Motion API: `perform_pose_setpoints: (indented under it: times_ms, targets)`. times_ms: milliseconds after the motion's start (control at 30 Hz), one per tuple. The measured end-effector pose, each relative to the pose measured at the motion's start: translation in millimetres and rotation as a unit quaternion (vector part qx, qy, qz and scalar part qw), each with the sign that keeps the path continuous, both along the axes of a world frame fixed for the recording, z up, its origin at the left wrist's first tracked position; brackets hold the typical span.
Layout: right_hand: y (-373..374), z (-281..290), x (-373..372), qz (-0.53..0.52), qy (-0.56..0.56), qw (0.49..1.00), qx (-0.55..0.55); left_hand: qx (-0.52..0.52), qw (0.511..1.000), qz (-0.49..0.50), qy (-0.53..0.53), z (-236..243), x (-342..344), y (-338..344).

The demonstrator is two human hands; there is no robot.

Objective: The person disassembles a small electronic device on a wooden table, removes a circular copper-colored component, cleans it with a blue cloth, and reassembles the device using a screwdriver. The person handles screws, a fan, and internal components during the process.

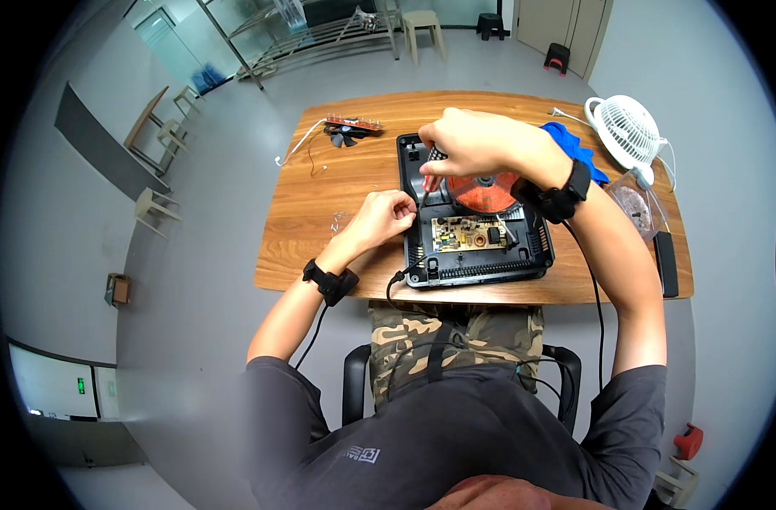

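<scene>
An opened black induction cooker housing (481,276) lies on the table in front of me. In it sit a round copper-coloured coil (481,199) and a tan circuit board (457,239) with small parts. My right hand (463,140) is wrapped round a screwdriver (431,177) with a red and dark handle. Its shaft points down into the left part of the housing; the tip is hard to make out. My left hand (379,219) rests at the housing's left edge, fingertips pressed together; whatever is between them is hidden.
On the wooden table (294,246), small screws (337,223) lie left of my left hand. A red board with a black fan (352,127) sits far left. Right are a blue cloth (572,146), a white fan (628,132), a clear box (636,204) and a black oblong object (666,264).
</scene>
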State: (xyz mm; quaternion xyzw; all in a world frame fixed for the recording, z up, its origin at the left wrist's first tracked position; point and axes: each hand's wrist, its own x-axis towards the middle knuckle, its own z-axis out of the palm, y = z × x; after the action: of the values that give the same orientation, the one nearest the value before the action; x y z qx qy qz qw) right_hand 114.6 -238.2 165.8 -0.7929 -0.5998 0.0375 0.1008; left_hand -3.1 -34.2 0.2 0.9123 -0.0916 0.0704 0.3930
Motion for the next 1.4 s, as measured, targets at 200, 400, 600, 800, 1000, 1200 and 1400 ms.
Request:
perform_pose_setpoints:
  times_ms: [200, 400, 600, 800, 1000, 1200, 1400]
  targets:
    - [-11, 10, -18, -0.015, 0.019, 0.999, -0.021, 0.07, 0.997, -0.007, 0.014, -6, 2, -4]
    - [-12, 4, -23, -0.019, 0.021, 0.999, -0.018, 0.095, 0.994, -0.037, -0.029, -5, 2, -12]
    - [-13, -1, -22, 0.0, 0.008, 1.0, -0.001, 0.08, 0.996, -0.043, -0.015, -8, 4, -17]
    - [-12, -4, -23, -0.002, 0.009, 1.0, -0.014, 0.066, 0.997, -0.04, 0.0, -2, 2, -21]
    - [-12, -6, -24, -0.008, 0.004, 1.0, -0.014, 0.067, 0.997, -0.045, 0.0, -7, 3, -19]
    - [-13, -6, -25, 0.005, 0.007, 1.0, -0.008, 0.071, 0.996, -0.041, 0.017, 1, 2, -24]
    - [-9, -10, -29, 0.037, -0.046, 0.998, -0.021, 0.087, 0.995, -0.044, 0.032, -7, 6, -25]
